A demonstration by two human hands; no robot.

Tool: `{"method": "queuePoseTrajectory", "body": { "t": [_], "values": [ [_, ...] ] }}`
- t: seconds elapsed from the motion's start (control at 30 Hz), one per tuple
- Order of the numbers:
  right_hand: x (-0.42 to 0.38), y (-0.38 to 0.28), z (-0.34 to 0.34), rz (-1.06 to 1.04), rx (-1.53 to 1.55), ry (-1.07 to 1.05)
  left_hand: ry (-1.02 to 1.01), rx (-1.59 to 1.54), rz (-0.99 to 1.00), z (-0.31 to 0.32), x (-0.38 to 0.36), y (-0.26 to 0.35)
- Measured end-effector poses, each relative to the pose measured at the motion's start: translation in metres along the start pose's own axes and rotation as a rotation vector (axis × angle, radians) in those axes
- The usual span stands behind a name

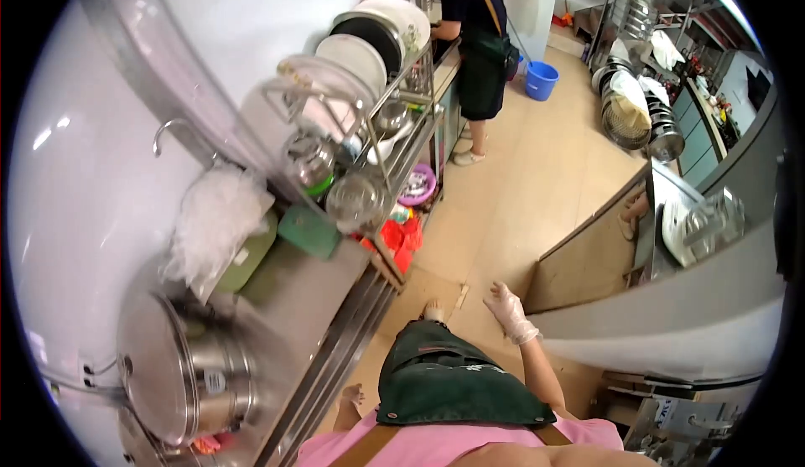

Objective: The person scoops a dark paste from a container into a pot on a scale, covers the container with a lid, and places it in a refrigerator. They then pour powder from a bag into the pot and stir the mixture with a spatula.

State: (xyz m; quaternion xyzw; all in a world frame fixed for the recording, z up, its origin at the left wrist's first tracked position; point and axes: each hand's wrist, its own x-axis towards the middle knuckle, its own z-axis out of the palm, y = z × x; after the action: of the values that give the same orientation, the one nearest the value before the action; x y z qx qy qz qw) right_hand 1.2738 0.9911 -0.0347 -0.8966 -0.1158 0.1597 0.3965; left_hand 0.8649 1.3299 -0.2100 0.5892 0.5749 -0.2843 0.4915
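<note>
My right hand (509, 314), in a clear thin glove, hangs in the air over the tan floor, right of my dark green apron (457, 375). Its fingers are loosely bent and apart, with nothing visible in them. Low at my left side, partly cut off by my body, my left hand (353, 395) shows only small; its fingers look apart and hold nothing that I can see. The metal counter edge (335, 354) is the nearest thing to it. One of my feet (433, 309) shows beyond the apron.
On my left, a metal rack (381, 144) holds plates and glass jars. A large steel pot (180, 371) and a plastic bag (220, 224) sit on the counter. Ahead, a person (478, 39) stands at the counter near a blue bucket (542, 80). A partition (587, 253) rises on the right.
</note>
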Motion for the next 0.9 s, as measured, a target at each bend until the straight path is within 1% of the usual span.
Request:
{"method": "queuePoseTrajectory", "body": {
  "t": [0.03,0.1,0.13,0.17,0.23,0.27,0.3,0.33,0.37,0.4,0.43,0.47,0.5,0.53,0.6,0.63,0.7,0.77,0.83,0.9],
  "values": [
    [0.024,-0.010,-0.010,0.049,0.058,-0.003,0.015,0.019,0.064,-0.003,0.013,0.044],
    [0.076,-0.014,-0.028,0.005,0.031,0.052,0.044,0.073,0.225,-0.002,0.031,0.140],
    [0.095,-0.012,-0.035,-0.004,0.023,0.073,0.076,0.192,0.369,0.004,0.067,0.183],
    [0.112,-0.007,-0.041,0.014,0.048,0.132,-0.023,0.305,0.565,0.008,0.086,0.227],
    [0.143,-0.013,-0.061,0.106,0.088,0.180,-0.082,0.392,0.711,0.026,0.088,0.335],
    [0.161,-0.007,-0.069,0.129,0.100,0.200,-0.034,0.365,0.666,0.038,0.074,0.379],
    [0.180,0.001,-0.075,0.176,0.130,0.212,-0.045,0.288,0.683,0.049,0.075,0.412],
    [0.199,0.004,-0.085,0.207,0.128,0.188,-0.056,0.208,0.696,0.058,0.083,0.442],
    [0.223,0.009,-0.094,0.224,0.174,0.166,-0.103,0.087,0.737,0.068,0.107,0.462],
    [0.251,0.015,-0.102,0.239,0.219,0.142,-0.098,-0.013,0.708,0.070,0.083,0.489],
    [0.282,0.022,-0.110,0.225,0.201,0.115,-0.070,-0.017,0.704,0.070,0.081,0.507],
    [0.315,0.030,-0.116,0.133,0.209,0.117,-0.043,-0.023,0.695,0.072,0.081,0.514],
    [0.347,0.027,-0.124,0.098,0.228,0.092,0.015,0.070,0.633,0.072,0.094,0.514],
    [0.384,0.011,-0.137,0.053,0.249,0.070,0.066,0.164,0.568,0.072,0.106,0.514],
    [0.459,-0.023,-0.163,-0.027,0.222,0.017,0.105,0.170,0.394,0.081,0.104,0.496],
    [0.489,-0.043,-0.171,-0.056,0.219,-0.012,0.107,0.120,0.285,0.085,0.094,0.484],
    [0.550,-0.085,-0.190,-0.180,0.201,-0.058,0.092,-0.089,0.073,0.102,0.069,0.464],
    [0.600,-0.126,-0.201,-0.269,0.243,-0.088,0.082,-0.307,-0.093,0.121,0.036,0.461],
    [0.639,-0.161,-0.204,-0.331,0.340,-0.106,0.075,-0.482,-0.172,0.141,0.019,0.468],
    [0.667,-0.190,-0.198,-0.357,0.425,-0.111,0.069,-0.632,-0.202,0.161,0.012,0.484]
  ]
}}
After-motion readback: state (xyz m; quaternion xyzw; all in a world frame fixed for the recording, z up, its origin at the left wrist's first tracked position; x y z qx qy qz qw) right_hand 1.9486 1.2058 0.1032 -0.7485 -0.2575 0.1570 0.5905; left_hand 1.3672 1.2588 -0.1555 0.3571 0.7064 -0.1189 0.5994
